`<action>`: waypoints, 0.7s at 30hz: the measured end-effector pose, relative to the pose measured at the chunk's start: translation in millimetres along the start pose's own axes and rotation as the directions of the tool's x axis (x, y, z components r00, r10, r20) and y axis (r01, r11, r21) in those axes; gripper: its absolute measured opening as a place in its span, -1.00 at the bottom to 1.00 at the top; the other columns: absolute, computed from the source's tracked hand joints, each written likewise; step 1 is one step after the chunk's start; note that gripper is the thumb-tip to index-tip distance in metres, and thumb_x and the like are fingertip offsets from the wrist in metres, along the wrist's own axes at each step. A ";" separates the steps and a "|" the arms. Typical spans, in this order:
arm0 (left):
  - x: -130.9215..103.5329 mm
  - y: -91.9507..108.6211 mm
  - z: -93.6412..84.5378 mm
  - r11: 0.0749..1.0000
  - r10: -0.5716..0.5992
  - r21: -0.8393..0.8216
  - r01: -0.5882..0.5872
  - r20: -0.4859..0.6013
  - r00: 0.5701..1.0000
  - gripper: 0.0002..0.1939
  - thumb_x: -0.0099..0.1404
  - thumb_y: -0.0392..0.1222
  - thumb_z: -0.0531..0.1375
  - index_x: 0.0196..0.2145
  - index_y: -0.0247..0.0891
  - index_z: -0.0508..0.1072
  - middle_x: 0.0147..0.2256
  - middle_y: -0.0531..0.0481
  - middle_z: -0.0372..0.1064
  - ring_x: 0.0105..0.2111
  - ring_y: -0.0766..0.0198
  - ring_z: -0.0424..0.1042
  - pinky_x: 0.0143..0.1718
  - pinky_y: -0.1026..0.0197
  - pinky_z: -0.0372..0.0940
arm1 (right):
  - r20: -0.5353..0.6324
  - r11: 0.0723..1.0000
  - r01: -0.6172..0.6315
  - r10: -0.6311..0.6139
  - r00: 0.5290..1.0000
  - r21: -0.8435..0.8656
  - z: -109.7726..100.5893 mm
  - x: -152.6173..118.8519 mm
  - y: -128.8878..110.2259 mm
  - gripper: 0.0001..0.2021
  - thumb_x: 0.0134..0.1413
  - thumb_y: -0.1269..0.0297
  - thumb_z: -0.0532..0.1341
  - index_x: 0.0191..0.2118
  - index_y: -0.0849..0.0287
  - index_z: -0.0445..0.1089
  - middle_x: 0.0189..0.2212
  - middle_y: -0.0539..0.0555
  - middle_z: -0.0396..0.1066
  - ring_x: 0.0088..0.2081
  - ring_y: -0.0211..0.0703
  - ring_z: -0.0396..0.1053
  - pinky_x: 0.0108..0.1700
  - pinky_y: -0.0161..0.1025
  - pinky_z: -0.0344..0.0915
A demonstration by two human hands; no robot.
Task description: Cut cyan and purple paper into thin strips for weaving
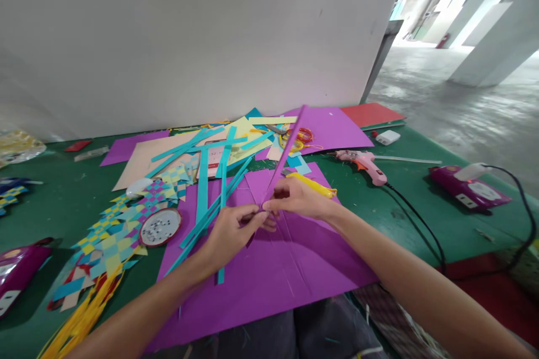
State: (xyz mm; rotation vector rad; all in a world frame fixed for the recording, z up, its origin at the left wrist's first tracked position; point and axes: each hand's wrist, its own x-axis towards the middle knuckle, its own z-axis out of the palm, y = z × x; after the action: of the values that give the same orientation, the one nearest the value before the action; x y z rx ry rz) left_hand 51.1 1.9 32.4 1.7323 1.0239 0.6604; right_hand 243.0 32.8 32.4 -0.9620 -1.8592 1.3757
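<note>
Both my hands meet over a large purple paper sheet (pixel 269 286) at the table's front edge. A narrow purple paper strip (pixel 289 146) stands up slantwise from between them. My left hand (pixel 240 230) pinches near the strip's lower end, thumb against fingers. Thumb and fingertips of my right hand (pixel 292 199) are closed on the strip right beside it. Several teal paper strips (pixel 202 185) lie left of my hands, some over the purple sheet. Just behind my right hand rests a yellow utility knife (pixel 312 184).
A pink glue gun (pixel 362 165) lies to the right, its cord running to a purple power strip (pixel 469 188). Scissors (pixel 297 137) sit on papers at the back. Woven paper pieces (pixel 113 235), a round dish of small dots (pixel 160 227) and yellow cords (pixel 86 314) are at left. A white board (pixel 189 45) stands behind.
</note>
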 end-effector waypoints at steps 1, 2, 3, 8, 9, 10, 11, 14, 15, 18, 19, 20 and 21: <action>0.2 0.1 -0.1 1.000 0.002 0.012 -0.002 0.001 1.000 -0.78 0.30 -0.13 0.11 -0.31 -0.25 0.53 -0.33 -0.02 0.58 -0.30 0.16 0.56 -0.22 0.24 0.42 | -0.010 1.000 -0.010 0.010 1.000 0.007 0.3 -0.1 -0.2 -0.78 0.01 0.20 0.26 -0.51 0.24 0.34 -0.61 -0.05 0.33 -0.55 -0.34 0.27 -0.51 -0.36 0.13; 0.3 0.1 -0.2 1.000 0.006 0.028 -0.006 -0.001 1.000 -0.78 0.29 -0.13 0.12 -0.31 -0.26 0.53 -0.33 -0.02 0.58 -0.30 0.16 0.56 -0.23 0.24 0.42 | -0.019 0.999 -0.021 0.022 1.000 0.024 0.2 -0.2 -0.5 -0.79 0.01 0.22 0.26 -0.51 0.24 0.35 -0.63 -0.06 0.33 -0.57 -0.35 0.26 -0.52 -0.36 0.13; 0.4 0.0 -0.2 0.999 0.013 0.044 -0.013 -0.002 1.000 -0.79 0.29 -0.14 0.13 -0.32 -0.26 0.53 -0.34 -0.02 0.58 -0.30 0.16 0.56 -0.23 0.24 0.42 | -0.025 0.998 -0.031 0.033 0.999 0.046 -0.1 -0.1 -1.0 -0.80 0.01 0.24 0.25 -0.51 0.24 0.36 -0.64 -0.06 0.33 -0.58 -0.36 0.26 -0.53 -0.37 0.12; 0.0 -0.6 1.0 0.999 0.023 0.039 -0.023 0.022 0.999 -0.76 0.32 -0.12 0.08 -0.30 -0.25 0.52 -0.33 -0.02 0.58 -0.28 0.17 0.56 -0.20 0.23 0.42 | -0.037 0.994 -0.034 0.038 0.999 0.109 -1.4 0.6 -3.2 -0.83 0.01 0.29 0.25 -0.52 0.25 0.36 -0.68 -0.06 0.33 -0.62 -0.38 0.23 -0.57 -0.38 0.07; -0.1 -0.6 1.2 0.999 0.019 0.032 -0.020 0.028 0.999 -0.75 0.33 -0.12 0.07 -0.29 -0.25 0.51 -0.33 -0.02 0.58 -0.28 0.17 0.56 -0.19 0.23 0.42 | -0.044 0.994 -0.030 0.035 0.998 0.109 -1.3 0.8 -3.3 -0.83 0.01 0.29 0.26 -0.52 0.25 0.36 -0.68 -0.07 0.32 -0.63 -0.38 0.22 -0.58 -0.38 0.07; -0.1 -0.4 1.2 0.999 0.019 0.027 -0.020 0.031 0.999 -0.75 0.33 -0.12 0.07 -0.28 -0.25 0.51 -0.32 -0.02 0.58 -0.27 0.17 0.56 -0.19 0.23 0.42 | -0.054 0.994 -0.027 0.033 0.998 0.107 -1.0 1.0 -3.3 -0.82 0.00 0.29 0.26 -0.53 0.24 0.36 -0.69 -0.07 0.32 -0.64 -0.39 0.21 -0.59 -0.38 0.06; -0.2 -0.3 1.0 0.999 0.020 0.028 -0.021 0.032 0.999 -0.75 0.34 -0.12 0.06 -0.28 -0.25 0.50 -0.32 -0.02 0.58 -0.27 0.17 0.56 -0.18 0.23 0.41 | -0.062 0.994 -0.025 0.032 0.998 0.106 -0.5 1.3 -3.4 -0.82 0.01 0.29 0.26 -0.53 0.24 0.36 -0.70 -0.08 0.31 -0.65 -0.40 0.20 -0.59 -0.38 0.05; 0.1 0.1 -0.2 0.999 0.024 0.039 -0.026 0.039 0.999 -0.74 0.34 -0.11 0.05 -0.26 -0.24 0.50 -0.32 -0.01 0.58 -0.27 0.16 0.56 -0.18 0.24 0.41 | -0.073 0.994 -0.021 0.029 0.997 0.111 0.9 2.2 -3.6 -0.81 0.00 0.29 0.27 -0.54 0.24 0.34 -0.71 -0.08 0.31 -0.66 -0.41 0.18 -0.61 -0.39 0.03; 0.2 0.0 -0.5 0.999 0.025 0.041 -0.027 0.045 0.999 -0.74 0.35 -0.11 0.04 -0.25 -0.23 0.50 -0.32 0.00 0.58 -0.27 0.17 0.57 -0.19 0.24 0.41 | -0.075 0.993 -0.020 0.029 0.997 0.115 1.2 2.5 -3.7 -0.81 0.00 0.29 0.27 -0.54 0.24 0.34 -0.70 -0.08 0.31 -0.66 -0.41 0.18 -0.61 -0.39 0.02; 0.8 -1.3 -0.4 0.999 0.016 0.028 -0.017 0.057 0.998 -0.73 0.35 -0.11 0.03 -0.24 -0.22 0.50 -0.32 0.01 0.58 -0.27 0.17 0.57 -0.18 0.24 0.41 | -0.063 0.992 -0.012 0.020 0.998 0.128 0.4 3.1 -2.4 -0.81 0.00 0.29 0.27 -0.54 0.24 0.35 -0.70 -0.07 0.32 -0.66 -0.41 0.19 -0.61 -0.40 0.01; 1.0 -1.9 0.1 1.000 0.008 0.019 -0.009 0.054 0.999 -0.74 0.34 -0.10 0.04 -0.26 -0.23 0.49 -0.32 0.01 0.58 -0.27 0.17 0.57 -0.19 0.23 0.42 | -0.053 0.991 -0.008 0.015 0.998 0.132 -0.5 3.1 -1.4 -0.80 0.00 0.28 0.27 -0.53 0.25 0.35 -0.70 -0.07 0.33 -0.66 -0.41 0.19 -0.61 -0.40 0.01; 1.1 -2.6 0.8 1.000 -0.003 0.006 0.003 0.050 0.999 -0.75 0.33 -0.10 0.06 -0.28 -0.24 0.49 -0.33 0.00 0.58 -0.27 0.16 0.57 -0.20 0.23 0.42 | -0.047 0.991 -0.004 0.010 0.999 0.136 -1.8 3.1 0.0 -0.80 0.00 0.27 0.27 -0.53 0.25 0.35 -0.70 -0.06 0.33 -0.66 -0.41 0.19 -0.62 -0.40 0.00; 1.3 -3.2 1.6 1.000 -0.017 -0.013 0.018 0.044 0.999 -0.76 0.32 -0.10 0.08 -0.32 -0.25 0.48 -0.33 -0.02 0.58 -0.28 0.15 0.57 -0.22 0.23 0.43 | -0.048 0.990 -0.001 0.007 0.999 0.139 -3.4 3.0 1.6 -0.80 0.00 0.27 0.27 -0.53 0.25 0.35 -0.70 -0.06 0.33 -0.67 -0.42 0.17 -0.62 -0.40 -0.01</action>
State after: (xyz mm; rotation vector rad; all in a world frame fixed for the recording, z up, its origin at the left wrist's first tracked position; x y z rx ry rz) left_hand 51.9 2.8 28.9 1.7168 1.0012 0.6147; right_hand 244.4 37.4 31.9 -0.9207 -1.7028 1.4507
